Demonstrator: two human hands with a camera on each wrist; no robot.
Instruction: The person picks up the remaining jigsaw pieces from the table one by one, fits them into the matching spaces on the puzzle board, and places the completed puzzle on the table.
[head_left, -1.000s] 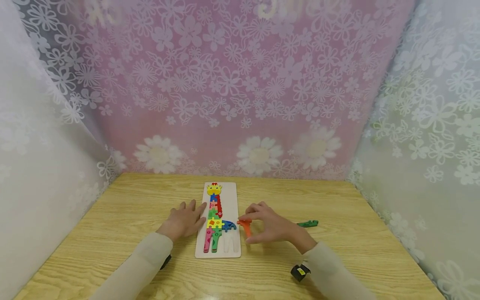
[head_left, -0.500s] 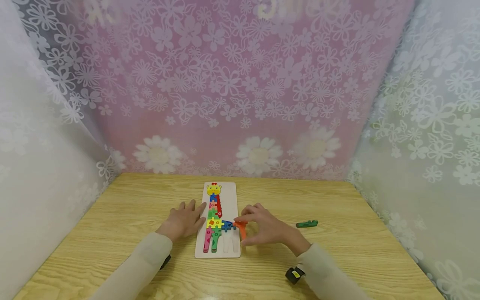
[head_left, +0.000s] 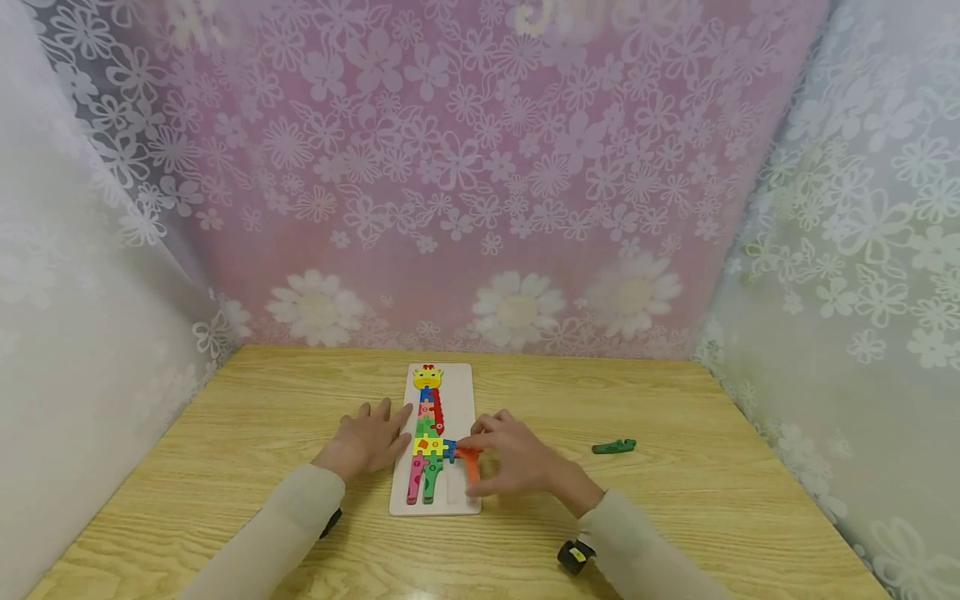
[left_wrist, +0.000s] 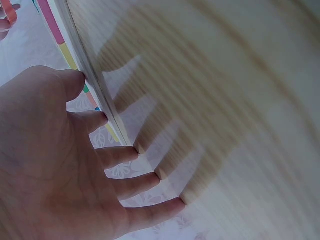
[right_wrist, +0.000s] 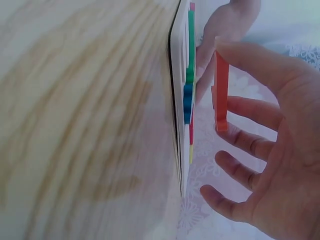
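Observation:
A pale puzzle board (head_left: 461, 392) lies on the table, carrying a giraffe built of bright jigsaw pieces under a yellow head (head_left: 428, 377). My right hand (head_left: 517, 458) pinches an orange puzzle piece (right_wrist: 221, 90) between thumb and fingers, over the board's lower right part. In the right wrist view a gap shows between that piece and the board. The orange piece overlaps the blue piece (head_left: 449, 448) in the head view. My left hand (head_left: 365, 442) lies with fingers spread, thumb and fingertips at the board's left edge (left_wrist: 92, 70).
A green puzzle piece (head_left: 613, 447) lies on the wooden table (head_left: 675, 517) to the right of my right hand. Behind the table hangs a pink flowered cloth (head_left: 450, 208), with pale flowered cloth at both sides.
My right hand has moved left with the orange piece, from beside the board to over its lower right part. The left hand has stayed at the board's edge.

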